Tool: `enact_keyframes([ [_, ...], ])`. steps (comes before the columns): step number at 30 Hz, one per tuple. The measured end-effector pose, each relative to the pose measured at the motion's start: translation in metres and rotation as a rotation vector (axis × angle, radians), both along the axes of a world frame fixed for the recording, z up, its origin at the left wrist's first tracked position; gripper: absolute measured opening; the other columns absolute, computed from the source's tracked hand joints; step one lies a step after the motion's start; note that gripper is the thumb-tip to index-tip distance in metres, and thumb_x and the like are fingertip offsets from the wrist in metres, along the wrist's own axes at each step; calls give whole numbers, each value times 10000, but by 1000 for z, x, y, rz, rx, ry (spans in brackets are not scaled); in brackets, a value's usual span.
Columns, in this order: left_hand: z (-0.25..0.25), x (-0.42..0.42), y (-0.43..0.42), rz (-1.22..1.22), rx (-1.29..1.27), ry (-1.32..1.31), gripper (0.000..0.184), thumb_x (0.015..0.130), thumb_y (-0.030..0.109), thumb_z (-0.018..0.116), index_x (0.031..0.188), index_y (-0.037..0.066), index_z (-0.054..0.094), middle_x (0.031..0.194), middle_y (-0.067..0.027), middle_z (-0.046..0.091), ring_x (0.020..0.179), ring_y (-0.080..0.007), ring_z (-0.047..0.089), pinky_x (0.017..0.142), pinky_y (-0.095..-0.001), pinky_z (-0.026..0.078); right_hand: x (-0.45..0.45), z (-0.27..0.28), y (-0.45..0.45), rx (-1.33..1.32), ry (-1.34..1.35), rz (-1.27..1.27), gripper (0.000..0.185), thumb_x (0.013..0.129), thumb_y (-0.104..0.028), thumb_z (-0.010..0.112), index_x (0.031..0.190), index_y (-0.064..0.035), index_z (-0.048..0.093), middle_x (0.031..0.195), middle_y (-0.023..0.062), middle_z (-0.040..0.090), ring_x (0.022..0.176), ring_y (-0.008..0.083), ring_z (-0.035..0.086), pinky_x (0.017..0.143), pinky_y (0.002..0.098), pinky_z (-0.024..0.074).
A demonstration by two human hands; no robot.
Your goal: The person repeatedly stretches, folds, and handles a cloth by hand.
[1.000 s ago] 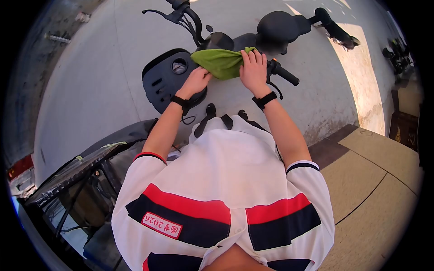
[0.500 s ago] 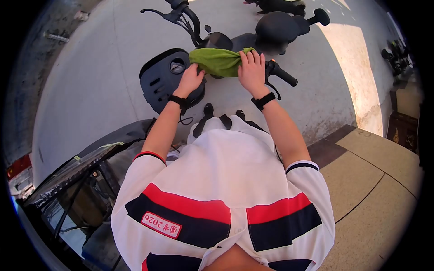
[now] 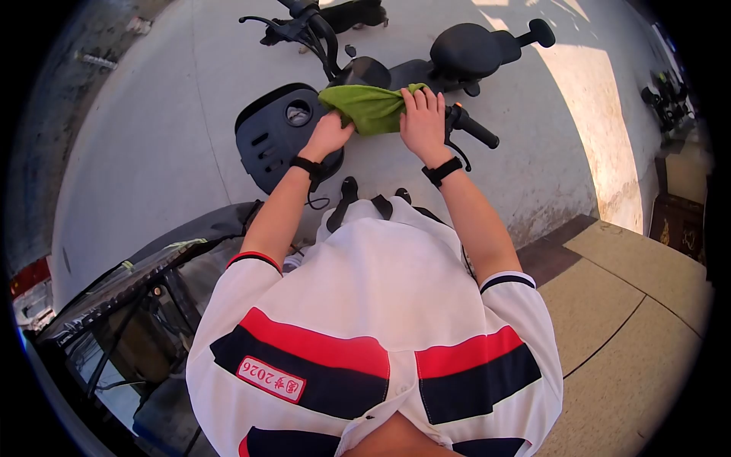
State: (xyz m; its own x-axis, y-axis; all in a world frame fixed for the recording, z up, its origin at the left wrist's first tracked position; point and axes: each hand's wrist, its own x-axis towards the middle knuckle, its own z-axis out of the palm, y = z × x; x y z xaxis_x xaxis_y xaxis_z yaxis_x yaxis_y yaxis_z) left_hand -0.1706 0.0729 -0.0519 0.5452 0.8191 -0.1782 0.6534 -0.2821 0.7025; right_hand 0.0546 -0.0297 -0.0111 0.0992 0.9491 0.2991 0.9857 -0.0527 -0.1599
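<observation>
The dark dog (image 3: 358,14) has moved left, behind the handlebar (image 3: 330,47).

Bare left arm (image 3: 276,213) and bare right arm (image 3: 481,217) stretched forward, converging, elbows slightly bent.
Left hand (image 3: 329,134): back up, fingers curled inward, closed in a grip, tips hidden. Right hand (image 3: 423,126): back up, fingers pointing forward, lightly bent, gripping. Hands near each other, not touching. Black-banded left wrist (image 3: 306,168) and black-banded right wrist (image 3: 442,170) roughly level.
</observation>
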Motion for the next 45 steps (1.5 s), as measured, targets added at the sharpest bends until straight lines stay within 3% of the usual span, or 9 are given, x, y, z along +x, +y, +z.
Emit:
enact_keyframes([
  [4, 7, 1, -12, -72, -103, -27, 469, 884, 300, 637, 1215, -26, 576, 1142, -308, 645, 1085, -474, 599, 939, -502, 497, -1, -2, 1, 16, -12, -2, 546, 856, -194, 664, 1376, -88, 532, 1280, 122, 554, 1331, 323, 431, 1165, 539, 261],
  [7, 5, 10, -24, -92, 23, -35, 444, 899, 275, 646, 1224, -23, 590, 1118, -281, 671, 1063, -466, 617, 912, -483, 510, 0, -3, 1, 27, -20, 11, 544, 848, -197, 662, 1364, -78, 542, 1264, 123, 555, 1324, 327, 432, 1167, 543, 256],
  [13, 10, 5, -27, -153, -3, -130, 365, 903, 218, 626, 1195, -2, 612, 1126, -268, 659, 1043, -465, 608, 899, -497, 496, 1, 2, -1, 9, -6, 17, 540, 856, -186, 661, 1372, -86, 535, 1277, 125, 554, 1329, 328, 430, 1165, 542, 260],
  [16, 27, 0, -28, -101, -156, -63, 329, 911, 176, 617, 1184, -8, 619, 1091, -251, 667, 989, -453, 608, 863, -475, 496, 0, 1, -2, 31, -7, 23, 536, 851, -185, 662, 1362, -79, 543, 1265, 125, 556, 1320, 329, 435, 1162, 544, 263],
  [22, -5, -16, -34, -42, 234, -338, 267, 914, 103, 618, 1153, -15, 599, 1061, -204, 614, 1019, -398, 564, 893, -424, 469, 2, 0, -1, 32, 5, 33, 525, 862, -181, 660, 1364, -84, 538, 1272, 124, 557, 1320, 325, 437, 1149, 547, 274],
  [28, 0, -12, -27, 26, 217, -336, 253, 904, 94, 626, 1125, -13, 564, 1073, -212, 600, 1048, -406, 562, 913, -441, 463, 3, 0, 1, 34, -7, 28, 508, 863, -188, 654, 1349, -82, 553, 1263, 125, 560, 1316, 328, 437, 1150, 542, 274],
  [37, -12, -9, -17, 64, 228, -289, 471, 877, 150, 664, 1277, -15, 478, 1158, -256, 612, 1076, -429, 589, 914, -466, 479, 1, -4, 2, 8, -27, 8, 515, 870, -199, 658, 1361, -99, 542, 1282, 121, 557, 1322, 325, 436, 1154, 537, 266],
  [40, 6, -3, -15, 158, -56, -221, 522, 872, 160, 661, 1306, -41, 451, 1202, -294, 610, 1125, -447, 588, 953, -471, 475, 1, -3, 2, 5, -26, 6, 515, 872, -200, 657, 1364, -103, 540, 1283, 122, 557, 1323, 324, 435, 1155, 537, 266],
  [45, -14, -2, -7, 105, -16, -158, 610, 870, 218, 667, 1354, -63, 426, 1252, -328, 592, 1191, -459, 565, 981, -478, 468, 1, -1, 2, 9, -20, 5, 523, 868, -193, 662, 1368, -106, 536, 1281, 119, 557, 1324, 325, 434, 1154, 538, 268],
])
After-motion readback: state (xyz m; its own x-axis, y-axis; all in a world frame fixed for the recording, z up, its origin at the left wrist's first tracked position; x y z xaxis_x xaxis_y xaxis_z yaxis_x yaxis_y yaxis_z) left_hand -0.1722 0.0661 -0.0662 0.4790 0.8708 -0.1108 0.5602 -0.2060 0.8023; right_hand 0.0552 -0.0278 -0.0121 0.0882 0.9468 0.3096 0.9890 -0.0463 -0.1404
